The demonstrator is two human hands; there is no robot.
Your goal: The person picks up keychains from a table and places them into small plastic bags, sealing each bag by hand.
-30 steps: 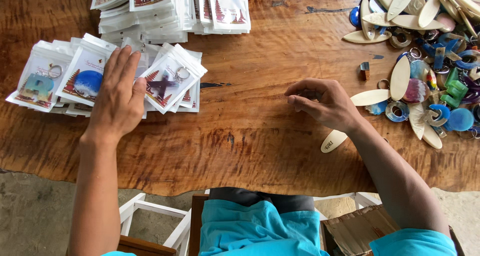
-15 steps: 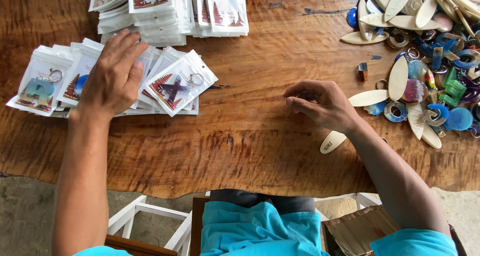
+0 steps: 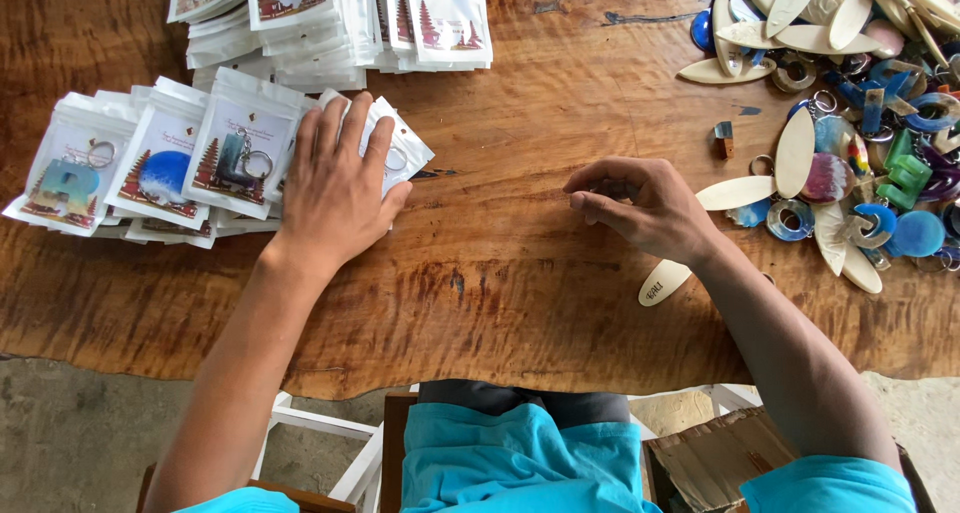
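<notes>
We are resting our left hand (image 3: 338, 195) flat, fingers spread, on the fanned row of bagged keychains (image 3: 160, 168) toward the table's (image 3: 500, 273) left edge. Our right hand (image 3: 645, 208) is curling loosely mid-table, fingertips pinched together; whether it grips anything, we cannot tell. Loose wooden surfboard pieces and coloured keychains (image 3: 860, 153) are lying at the far right corner.
</notes>
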